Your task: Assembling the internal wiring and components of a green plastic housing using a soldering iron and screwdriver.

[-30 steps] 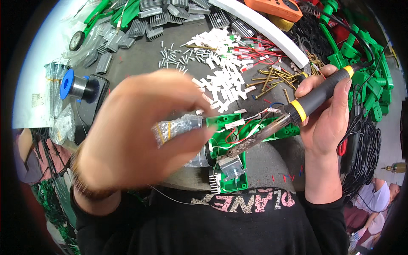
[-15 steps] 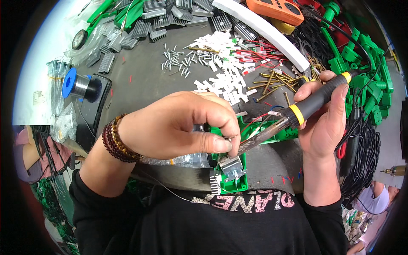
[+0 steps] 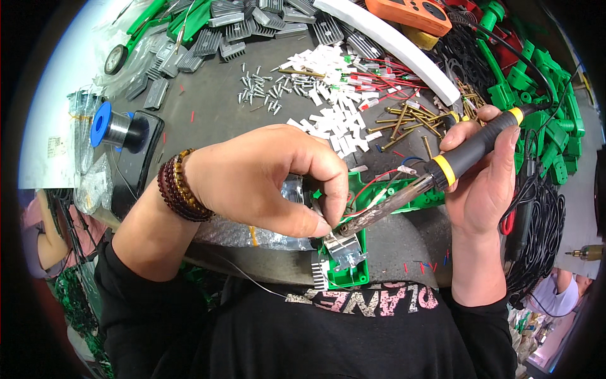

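My right hand (image 3: pixel 481 180) is wrapped round the black and yellow handle of a soldering iron (image 3: pixel 467 151). Its dark tip slants down to the left, to the edge of a silvery metal part (image 3: pixel 345 251), apparently touching it. That part sits in an open green plastic housing (image 3: pixel 361 276) near my body. My left hand (image 3: pixel 271 180), with a beaded bracelet, pinches with thumb and forefinger just above the metal part; what is between the fingertips is too small to make out. Thin red and black wires (image 3: pixel 379 180) run from the housing behind the iron.
A solder spool (image 3: pixel 108 128) stands at left. Screws (image 3: pixel 259 88), white tabs (image 3: pixel 341 123) and brass bolts (image 3: pixel 404 120) lie beyond my hands. Farther back are grey finned blocks (image 3: pixel 208 42), a white strip (image 3: pixel 391 47) and an orange meter (image 3: pixel 410 14). Green parts (image 3: pixel 558 132) and black cable (image 3: pixel 540 221) fill the right.
My left hand has moved slightly left, its fingertips drawing back from over the metal part. The soldering iron's tip has shifted a little left and down, onto that part's edge.
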### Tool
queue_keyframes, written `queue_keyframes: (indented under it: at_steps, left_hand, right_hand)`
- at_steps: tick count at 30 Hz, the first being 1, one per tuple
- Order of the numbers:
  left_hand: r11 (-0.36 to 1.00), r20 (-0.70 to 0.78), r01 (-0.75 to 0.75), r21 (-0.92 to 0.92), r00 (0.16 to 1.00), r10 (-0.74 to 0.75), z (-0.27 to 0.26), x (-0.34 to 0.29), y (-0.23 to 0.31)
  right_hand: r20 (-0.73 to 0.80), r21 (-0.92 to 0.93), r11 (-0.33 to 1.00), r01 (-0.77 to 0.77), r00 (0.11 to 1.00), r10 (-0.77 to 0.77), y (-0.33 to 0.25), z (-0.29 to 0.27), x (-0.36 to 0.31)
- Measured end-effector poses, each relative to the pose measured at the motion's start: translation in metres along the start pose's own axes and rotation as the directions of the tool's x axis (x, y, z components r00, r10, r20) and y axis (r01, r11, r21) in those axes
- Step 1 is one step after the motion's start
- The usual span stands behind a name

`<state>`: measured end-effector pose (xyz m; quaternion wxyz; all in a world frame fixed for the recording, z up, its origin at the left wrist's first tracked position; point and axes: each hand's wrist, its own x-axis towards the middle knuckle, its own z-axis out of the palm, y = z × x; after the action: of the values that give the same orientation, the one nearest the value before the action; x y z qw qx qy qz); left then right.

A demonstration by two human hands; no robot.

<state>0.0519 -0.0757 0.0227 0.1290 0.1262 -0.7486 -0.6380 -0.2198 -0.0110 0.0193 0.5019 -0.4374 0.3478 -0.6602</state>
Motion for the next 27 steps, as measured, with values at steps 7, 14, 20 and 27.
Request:
queue_keyframes:
  at_steps: [7,14,20,27]
  left_hand:
    - [0.981,-0.019,-0.127,0.146,0.991,0.131,0.001,0.003,-0.006]
    - [0.962,-0.022,-0.150,0.230,0.987,0.159,0.006,0.008,-0.004]
    - [0.980,-0.042,-0.059,0.189,0.997,0.068,0.009,0.007,-0.001]
    - [0.982,-0.121,-0.051,0.180,0.990,0.074,0.014,0.007,-0.001]
  right_hand:
    - [-0.007,-0.001,1.000,0.003,1.000,-0.003,-0.002,0.002,0.000]
    - [-0.075,-0.002,1.000,0.009,0.997,-0.009,-0.008,-0.005,0.001]
    - [-0.007,-0.005,1.000,-0.011,1.000,0.011,0.002,-0.003,0.000]
    - [-0.043,-0.023,1.000,-0.009,0.999,0.008,0.001,-0.005,0.001]
